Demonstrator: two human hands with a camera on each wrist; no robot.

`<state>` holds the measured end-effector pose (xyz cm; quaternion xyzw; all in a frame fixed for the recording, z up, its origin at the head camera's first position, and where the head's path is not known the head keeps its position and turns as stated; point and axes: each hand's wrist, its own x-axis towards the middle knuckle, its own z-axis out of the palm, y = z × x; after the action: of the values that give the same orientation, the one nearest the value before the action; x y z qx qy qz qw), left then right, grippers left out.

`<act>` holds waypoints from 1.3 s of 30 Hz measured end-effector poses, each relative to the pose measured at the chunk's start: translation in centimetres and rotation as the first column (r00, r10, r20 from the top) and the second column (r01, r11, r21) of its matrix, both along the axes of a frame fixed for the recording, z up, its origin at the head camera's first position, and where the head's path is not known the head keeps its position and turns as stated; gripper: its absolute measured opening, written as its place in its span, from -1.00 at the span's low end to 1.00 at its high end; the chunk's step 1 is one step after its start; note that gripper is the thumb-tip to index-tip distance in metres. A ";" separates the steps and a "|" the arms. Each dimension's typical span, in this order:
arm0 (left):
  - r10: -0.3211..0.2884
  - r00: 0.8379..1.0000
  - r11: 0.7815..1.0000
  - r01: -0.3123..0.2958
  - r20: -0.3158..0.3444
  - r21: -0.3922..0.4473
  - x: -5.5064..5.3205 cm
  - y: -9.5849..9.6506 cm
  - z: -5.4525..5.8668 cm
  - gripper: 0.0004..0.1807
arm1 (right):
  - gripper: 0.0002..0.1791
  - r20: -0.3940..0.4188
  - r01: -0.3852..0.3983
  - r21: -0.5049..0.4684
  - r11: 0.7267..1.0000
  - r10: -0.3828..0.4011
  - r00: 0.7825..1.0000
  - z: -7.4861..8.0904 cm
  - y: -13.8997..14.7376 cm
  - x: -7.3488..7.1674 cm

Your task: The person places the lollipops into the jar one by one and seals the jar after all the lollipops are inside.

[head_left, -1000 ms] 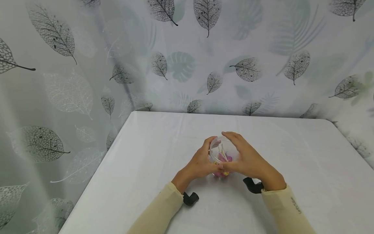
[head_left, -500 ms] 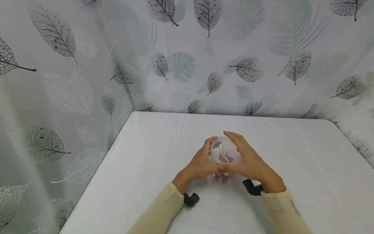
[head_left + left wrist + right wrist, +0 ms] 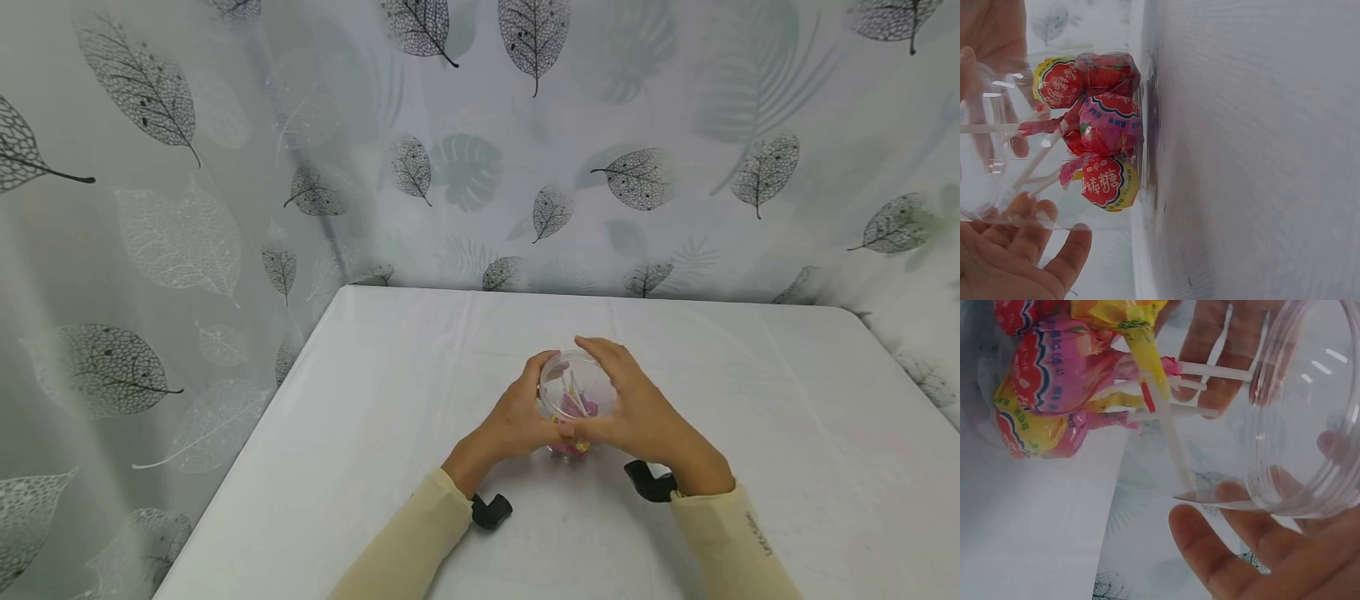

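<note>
A clear plastic jar is upright between my two hands, its base down at the white tabletop. Lollipops in red, pink and yellow wrappers lie at its bottom, with their white sticks pointing up. My left hand holds the jar's left side, and my right hand curves round the right side. Near the rim on the side towards me, the thumbs meet. In the right wrist view the ridged upper rim shows; whether a clear lid sits on it I cannot tell.
The white-covered table extends around the jar on all sides. Behind it and at the left hangs a leaf-printed curtain. Black curved pieces show at both wrists, beside the beige sleeves.
Almost nothing differs. My right hand's fingers have shifted very slightly to the right along the jar's rim; the left hand and the jar stay practically in place.
</note>
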<state>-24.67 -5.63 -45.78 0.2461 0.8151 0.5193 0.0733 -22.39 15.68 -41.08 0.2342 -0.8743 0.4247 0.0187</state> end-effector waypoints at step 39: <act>-0.006 1.000 1.000 0.006 -0.002 0.008 0.0 -0.1 0.0 0.22 | 0.15 -0.043 0.089 0.093 0.992 -0.086 0.995 0.2 -0.7 0.2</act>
<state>-24.65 -5.69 -45.79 0.2493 0.8125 0.5219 0.0729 -22.19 15.03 -40.90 0.2045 -0.9024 0.3768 0.0432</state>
